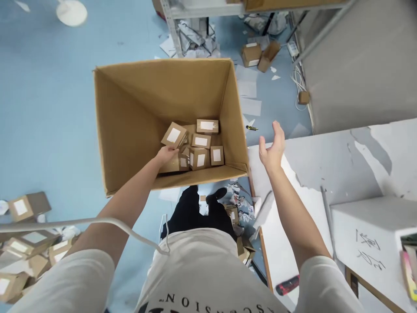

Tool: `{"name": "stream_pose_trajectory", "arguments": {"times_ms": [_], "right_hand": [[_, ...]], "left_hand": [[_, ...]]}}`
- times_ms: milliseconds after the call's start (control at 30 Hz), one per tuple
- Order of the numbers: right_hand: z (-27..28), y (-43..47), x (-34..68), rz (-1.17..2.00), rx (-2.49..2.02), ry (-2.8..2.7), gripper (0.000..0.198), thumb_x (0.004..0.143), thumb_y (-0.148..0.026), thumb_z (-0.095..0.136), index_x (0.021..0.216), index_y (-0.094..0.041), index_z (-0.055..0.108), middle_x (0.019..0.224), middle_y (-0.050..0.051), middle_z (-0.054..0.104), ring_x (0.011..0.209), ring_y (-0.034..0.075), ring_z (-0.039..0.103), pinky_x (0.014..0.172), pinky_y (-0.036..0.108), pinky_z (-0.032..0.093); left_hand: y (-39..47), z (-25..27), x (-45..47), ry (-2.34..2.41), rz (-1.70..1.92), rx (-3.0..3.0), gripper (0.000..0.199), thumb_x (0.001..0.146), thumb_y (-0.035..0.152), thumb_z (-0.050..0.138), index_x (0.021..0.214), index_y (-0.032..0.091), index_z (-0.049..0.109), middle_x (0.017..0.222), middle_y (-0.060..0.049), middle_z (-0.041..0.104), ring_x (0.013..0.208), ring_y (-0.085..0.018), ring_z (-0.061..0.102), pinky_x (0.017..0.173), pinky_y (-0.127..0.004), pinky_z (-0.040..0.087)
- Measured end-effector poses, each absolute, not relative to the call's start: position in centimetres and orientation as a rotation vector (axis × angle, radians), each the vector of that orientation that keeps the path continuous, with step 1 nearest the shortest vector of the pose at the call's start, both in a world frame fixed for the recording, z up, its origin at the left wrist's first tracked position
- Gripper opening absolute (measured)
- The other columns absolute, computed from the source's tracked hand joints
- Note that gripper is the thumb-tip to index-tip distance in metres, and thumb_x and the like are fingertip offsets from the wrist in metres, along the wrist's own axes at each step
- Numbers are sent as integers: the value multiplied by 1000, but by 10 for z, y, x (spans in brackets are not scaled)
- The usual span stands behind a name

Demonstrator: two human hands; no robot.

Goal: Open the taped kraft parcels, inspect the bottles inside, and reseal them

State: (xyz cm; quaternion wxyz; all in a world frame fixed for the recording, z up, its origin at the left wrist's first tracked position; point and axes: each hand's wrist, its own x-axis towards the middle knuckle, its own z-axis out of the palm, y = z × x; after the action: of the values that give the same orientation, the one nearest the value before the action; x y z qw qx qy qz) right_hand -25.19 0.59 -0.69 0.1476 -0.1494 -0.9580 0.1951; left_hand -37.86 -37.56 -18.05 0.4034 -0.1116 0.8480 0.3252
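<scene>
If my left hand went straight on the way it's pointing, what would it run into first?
Probably the small tilted carton: your left hand seems to be at its lower edge already, inside the big cardboard box. Depth is hard to judge from this single view.

Single head-worn view, steeply downward
</scene>
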Motion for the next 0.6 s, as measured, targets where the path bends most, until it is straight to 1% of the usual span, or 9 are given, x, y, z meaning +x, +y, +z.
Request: {"name": "stream_pose_trajectory", "arguments": {"times_ms": [100,200,267,367,433,533,600], "right_hand": [[-61,-38,-302,596,-431,-2855,61,92,-41,39,145,-15,25,150,18,31,143,30,24,113,55,26],[-127,-71,-336,652,-424,-3051,60,92,-37,40,145,-14,26,151,17,31,144,28,21,114,55,25],[-170,-88,-348,714,-445,-3205,59,91,-33,42,145,-14,28,149,17,35,142,28,26,114,53,27],[-229,-112,-353,855,-631,-3456,59,89,-28,47,144,-14,32,141,18,45,132,27,43,111,48,34],[-261,-129,-348,987,-801,-3618,55,87,-27,53,139,-13,41,132,18,54,124,25,52,108,44,37],[-304,-158,-337,1163,-892,-3775,42,85,-30,60,123,-13,56,120,17,62,117,23,56,105,39,38],[-333,-178,-331,1228,-868,-3824,38,83,-30,64,117,-14,60,116,15,65,114,22,58,103,37,39]], "left_hand": [[-435,-220,-400,2157,640,-325,48,73,40,68,111,11,63,116,-15,67,109,-28,62,94,-34,47],[-485,-273,-413,2106,450,-349,50,73,41,67,114,11,62,123,-17,63,117,-32,58,98,-37,44],[-510,-312,-413,2046,381,-388,51,72,41,68,113,11,62,126,-18,61,120,-35,55,99,-40,43],[-534,-367,-402,1951,361,-467,53,72,39,70,115,9,61,127,-21,60,123,-36,53,100,-40,43],[-543,-397,-389,1899,361,-507,57,73,38,69,119,6,58,128,-23,58,123,-35,52,101,-40,43],[-549,-432,-366,1860,390,-571,64,74,37,69,127,7,51,131,-23,56,124,-34,52,103,-39,42],[-549,-451,-351,1880,465,-624,69,73,36,70,132,7,46,132,-23,55,124,-34,52,103,-42,42]]}}
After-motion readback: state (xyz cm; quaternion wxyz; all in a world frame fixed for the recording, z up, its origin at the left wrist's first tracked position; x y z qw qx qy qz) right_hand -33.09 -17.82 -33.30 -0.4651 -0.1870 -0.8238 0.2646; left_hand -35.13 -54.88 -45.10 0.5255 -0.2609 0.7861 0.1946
